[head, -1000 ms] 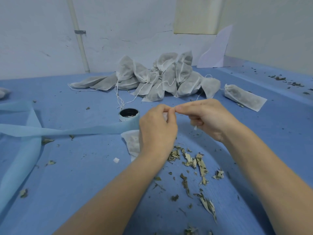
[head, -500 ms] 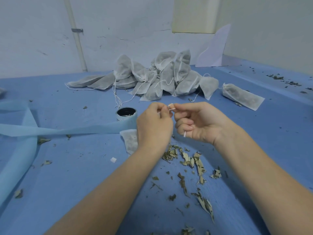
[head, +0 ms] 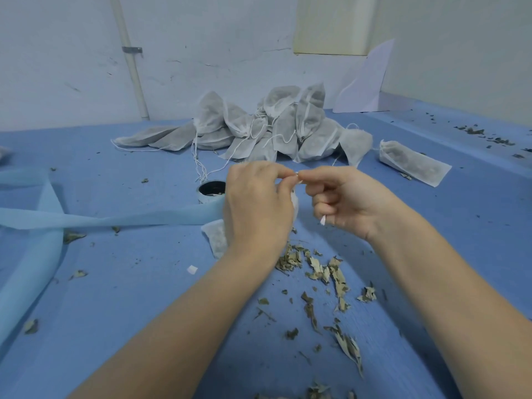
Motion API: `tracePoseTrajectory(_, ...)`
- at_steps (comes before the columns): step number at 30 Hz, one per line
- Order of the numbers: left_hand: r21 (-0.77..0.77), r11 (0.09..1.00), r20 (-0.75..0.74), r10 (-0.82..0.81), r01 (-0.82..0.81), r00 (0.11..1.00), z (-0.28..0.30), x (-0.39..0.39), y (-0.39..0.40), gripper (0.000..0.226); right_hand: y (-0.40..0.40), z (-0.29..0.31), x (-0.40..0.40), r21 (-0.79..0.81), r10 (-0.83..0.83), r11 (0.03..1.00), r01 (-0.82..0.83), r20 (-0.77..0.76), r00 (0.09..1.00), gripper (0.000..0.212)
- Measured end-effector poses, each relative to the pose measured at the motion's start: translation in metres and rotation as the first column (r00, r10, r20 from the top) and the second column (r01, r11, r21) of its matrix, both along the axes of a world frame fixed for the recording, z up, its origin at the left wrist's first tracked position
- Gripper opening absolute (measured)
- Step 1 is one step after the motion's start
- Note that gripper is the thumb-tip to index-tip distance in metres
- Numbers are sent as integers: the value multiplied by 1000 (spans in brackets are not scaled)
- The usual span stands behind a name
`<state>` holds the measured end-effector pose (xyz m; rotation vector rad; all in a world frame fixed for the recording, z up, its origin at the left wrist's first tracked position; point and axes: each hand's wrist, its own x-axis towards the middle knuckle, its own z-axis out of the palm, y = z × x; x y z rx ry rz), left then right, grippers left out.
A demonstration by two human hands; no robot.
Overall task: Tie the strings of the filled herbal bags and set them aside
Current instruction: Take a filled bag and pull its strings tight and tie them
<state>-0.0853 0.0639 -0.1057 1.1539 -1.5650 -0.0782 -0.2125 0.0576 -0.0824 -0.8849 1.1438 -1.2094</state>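
No legible text in view

No words, labels, brand marks, numbers or signs can be read on anything shown; every surface is seen to be plain and unprinted.

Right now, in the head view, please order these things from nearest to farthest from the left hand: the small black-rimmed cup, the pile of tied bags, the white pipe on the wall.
From the left hand:
1. Small black-rimmed cup, just to its left on the blue surface.
2. Pile of tied bags, beyond it, toward the wall.
3. White pipe, far back on the wall, to the left.
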Motion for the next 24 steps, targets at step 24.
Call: tracePoseTrajectory(24,301,951,-49,-54,66,997,18,2,-6,12,2,-13,22,-453,-185,889,60,-237,954,14)
